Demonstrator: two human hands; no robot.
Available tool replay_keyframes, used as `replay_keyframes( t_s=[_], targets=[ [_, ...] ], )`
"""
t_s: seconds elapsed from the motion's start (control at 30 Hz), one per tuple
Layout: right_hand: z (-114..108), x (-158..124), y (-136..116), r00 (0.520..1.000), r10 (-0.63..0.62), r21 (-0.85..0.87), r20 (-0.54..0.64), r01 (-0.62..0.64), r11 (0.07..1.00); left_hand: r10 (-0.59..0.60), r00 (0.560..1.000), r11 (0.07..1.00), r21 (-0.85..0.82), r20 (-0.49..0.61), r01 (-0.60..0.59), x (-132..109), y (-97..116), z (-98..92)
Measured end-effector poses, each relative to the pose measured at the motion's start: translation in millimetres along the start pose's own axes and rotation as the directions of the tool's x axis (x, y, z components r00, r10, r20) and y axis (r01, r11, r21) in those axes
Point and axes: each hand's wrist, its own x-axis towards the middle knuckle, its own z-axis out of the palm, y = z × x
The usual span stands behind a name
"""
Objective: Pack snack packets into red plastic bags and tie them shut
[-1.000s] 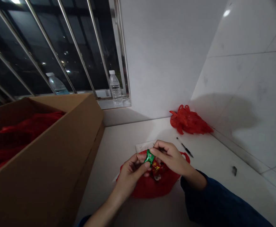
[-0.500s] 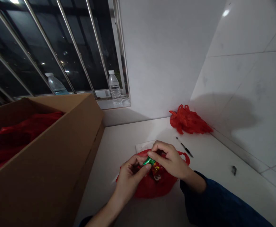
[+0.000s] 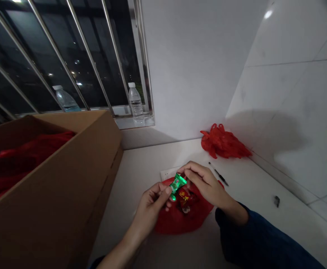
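A shiny green wrapped packet (image 3: pixel 178 182) is pinched between the thumb and fingers of my left hand (image 3: pixel 151 203). My right hand (image 3: pixel 205 183) is beside the packet's upper right end, its fingers bent close together; whether its fingertips touch the packet is hard to tell. Below both hands a red plastic bag (image 3: pixel 177 223) lies on the white table (image 3: pixel 141 160). Red and gold wrapped pieces (image 3: pixel 184 198) show in the bag's middle. Part of a white printed paper (image 3: pixel 169 173) sticks out behind the bag.
On the left stands a large cardboard box (image 3: pixel 68 179) holding red bags (image 3: pixel 40 147). A red bag bundle (image 3: pixel 223 142), a pen (image 3: pixel 219 174) and a small dark object (image 3: pixel 277 201) lie to the right. Bottles (image 3: pixel 136 102) stand by the barred window.
The green packet is now more exposed and tilted upward in my left hand. My right hand has drawn slightly up and right, away from my left fingers.
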Motion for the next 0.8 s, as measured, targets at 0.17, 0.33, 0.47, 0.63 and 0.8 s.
replay_keyframes(
  t_s=[0.17, 0.33, 0.47, 0.63, 0.8],
  targets=[
    [-5.7, -0.2, -5.0, 0.976, -0.183, -0.09, 0.12, 0.194, 0.977, -0.128, 0.991, 0.978, -0.164, 0.034, 0.132, -1.3, -3.7, -1.0],
    [-6.3, -0.2, -8.9, 0.962, -0.217, -0.101, 0.166, 0.235, 0.967, -0.169, 0.984, 0.961, -0.214, 0.054, 0.177, -0.1, -7.2, -3.6],
    [-7.9, -0.2, -10.5, 0.961, -0.211, -0.096, 0.178, 0.23, 0.968, -0.177, 0.984, 0.96, -0.216, 0.023, 0.178, -0.8, -6.5, -2.9],
    [-9.4, 0.4, -10.4, 0.968, -0.178, -0.097, 0.176, 0.197, 0.976, -0.184, 0.982, 0.949, -0.254, 0.034, 0.187, -1.8, -5.1, -0.6],
    [-8.1, 0.0, -10.2, 0.989, -0.091, -0.144, 0.12, 0.108, 0.984, -0.057, 0.991, 0.998, 0.027, 0.123, 0.054, -1.7, -4.8, 0.8]
  ],
)
